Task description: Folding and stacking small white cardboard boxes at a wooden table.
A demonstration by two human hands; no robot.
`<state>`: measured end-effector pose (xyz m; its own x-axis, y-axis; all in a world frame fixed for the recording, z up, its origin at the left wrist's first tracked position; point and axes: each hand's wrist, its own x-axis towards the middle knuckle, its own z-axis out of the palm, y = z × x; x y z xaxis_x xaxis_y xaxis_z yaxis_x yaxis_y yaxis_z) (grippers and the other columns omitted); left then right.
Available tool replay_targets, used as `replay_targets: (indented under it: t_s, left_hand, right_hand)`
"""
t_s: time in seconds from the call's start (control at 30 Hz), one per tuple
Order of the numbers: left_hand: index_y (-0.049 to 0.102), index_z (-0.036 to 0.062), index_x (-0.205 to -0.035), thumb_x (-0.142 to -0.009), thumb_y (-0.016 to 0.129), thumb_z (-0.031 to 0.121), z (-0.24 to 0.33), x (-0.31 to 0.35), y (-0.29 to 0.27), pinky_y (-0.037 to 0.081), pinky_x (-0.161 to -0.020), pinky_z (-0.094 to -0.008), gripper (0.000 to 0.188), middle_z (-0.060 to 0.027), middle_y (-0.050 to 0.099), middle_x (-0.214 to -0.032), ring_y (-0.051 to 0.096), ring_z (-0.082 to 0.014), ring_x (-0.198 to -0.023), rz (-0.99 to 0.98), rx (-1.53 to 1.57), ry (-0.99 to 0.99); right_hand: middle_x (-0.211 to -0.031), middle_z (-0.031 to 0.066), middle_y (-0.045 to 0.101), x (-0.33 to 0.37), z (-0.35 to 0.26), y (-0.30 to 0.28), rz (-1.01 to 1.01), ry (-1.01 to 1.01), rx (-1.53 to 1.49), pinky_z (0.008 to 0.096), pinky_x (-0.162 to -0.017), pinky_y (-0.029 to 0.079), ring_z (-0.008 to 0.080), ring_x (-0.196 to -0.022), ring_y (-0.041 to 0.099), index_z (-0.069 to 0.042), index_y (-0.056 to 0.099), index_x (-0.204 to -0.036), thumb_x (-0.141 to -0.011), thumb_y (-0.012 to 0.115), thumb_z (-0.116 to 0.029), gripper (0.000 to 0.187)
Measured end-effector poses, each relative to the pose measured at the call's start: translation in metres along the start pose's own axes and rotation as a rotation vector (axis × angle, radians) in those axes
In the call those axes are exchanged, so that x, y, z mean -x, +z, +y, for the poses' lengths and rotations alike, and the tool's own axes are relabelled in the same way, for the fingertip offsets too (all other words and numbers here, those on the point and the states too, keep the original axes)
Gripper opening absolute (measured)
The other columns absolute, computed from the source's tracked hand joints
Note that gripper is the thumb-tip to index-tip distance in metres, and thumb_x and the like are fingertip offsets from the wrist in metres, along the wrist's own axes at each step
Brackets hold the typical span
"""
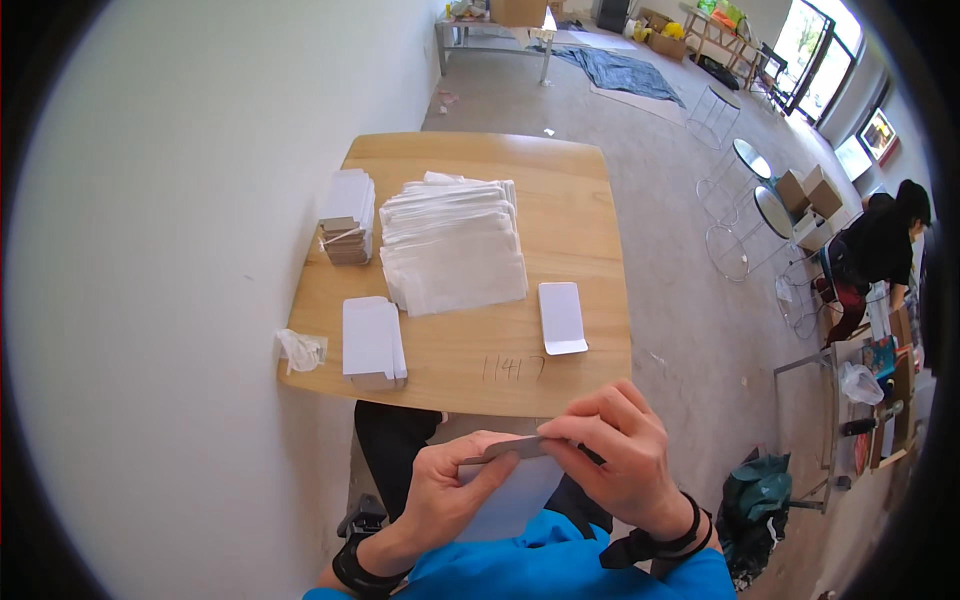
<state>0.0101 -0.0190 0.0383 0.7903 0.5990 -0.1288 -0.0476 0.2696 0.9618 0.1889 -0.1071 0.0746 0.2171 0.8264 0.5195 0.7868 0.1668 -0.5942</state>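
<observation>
Below the wooden table's (600, 300) near edge, my left hand (440, 490) and right hand (620, 460) both pinch a flat white cardboard carton (515, 500): light, bendable, best gripped by its edges.

We wear bright blue sleeves that come up from the lower edge of the view. A black strap circles the wrist below our left hand (450, 490), and a black band with a buckle wraps the wrist below our right hand (620, 455). Dark trousers cover our legs.
</observation>
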Motion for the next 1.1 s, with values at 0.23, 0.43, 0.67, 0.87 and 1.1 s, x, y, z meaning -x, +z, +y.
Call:
replay_targets:
  t_s: [0.23, 0.43, 0.67, 0.87, 1.1]
  left_hand:
    - [0.067, -0.0019, -0.106, -0.093, 0.06, 0.007, 0.005, -0.003, 0.006, 0.052, -0.067, -0.0198, 0.017, -0.0058, 0.069, -0.086, 0.065, -0.0108, -0.076, 0.087, -0.131, 0.001]
    - [0.067, -0.0022, -0.107, -0.091, 0.058, 0.003, 0.005, -0.001, 0.002, 0.052, -0.072, -0.022, 0.019, -0.0094, 0.069, -0.094, 0.065, -0.0122, -0.083, 0.013, -0.1, 0.084]
    - [0.066, -0.0034, -0.106, -0.088, 0.061, 0.002, 0.019, 0.002, 0.006, 0.053, -0.074, -0.0242, 0.019, -0.0115, 0.068, -0.097, 0.065, -0.0144, -0.084, 0.032, -0.19, 0.126]
    - [0.068, -0.0041, -0.097, -0.086, 0.066, 0.004, 0.018, 0.005, 0.008, 0.051, -0.071, -0.0256, 0.014, -0.013, 0.069, -0.091, 0.064, -0.0161, -0.082, 0.072, -0.156, 0.124]
    - [0.068, -0.0022, -0.087, -0.082, 0.069, 0.0, 0.014, 0.002, 0.012, 0.053, -0.069, -0.0278, 0.005, -0.0144, 0.07, -0.089, 0.067, -0.0205, -0.078, 0.003, -0.416, 0.398]
  right_hand:
    - [-0.085, 0.0057, 0.058, 0.006, -0.006, 0.005, -0.093, -0.151, 0.227, 0.0318, -0.067, 0.045, 0.0205, -0.074, 0.056, -0.002, 0.066, -0.087, -0.066, 0.071, -0.006, 0.021]
    - [-0.085, 0.0092, 0.059, 0.018, -0.003, 0.009, -0.018, -0.454, 0.411, 0.0328, -0.072, 0.047, 0.0203, -0.077, 0.056, 0.002, 0.066, -0.085, -0.069, 0.064, -0.009, 0.02]
    - [-0.086, 0.0065, 0.061, 0.02, 0.0, 0.008, 0.033, -0.622, 0.49, 0.03, -0.067, 0.047, 0.0183, -0.079, 0.057, -0.001, 0.069, -0.089, -0.067, 0.069, -0.01, 0.024]
    - [-0.083, 0.0064, 0.061, 0.016, -0.007, -0.005, 0.022, -0.177, 0.015, 0.0316, -0.067, 0.048, 0.0201, -0.075, 0.058, -0.004, 0.068, -0.085, -0.072, 0.075, -0.012, 0.017]
    - [-0.08, 0.0056, 0.062, 0.024, -0.004, -0.005, -0.067, 0.094, -0.261, 0.0309, -0.064, 0.047, 0.0221, -0.075, 0.059, -0.005, 0.067, -0.083, -0.069, 0.079, -0.009, 0.019]
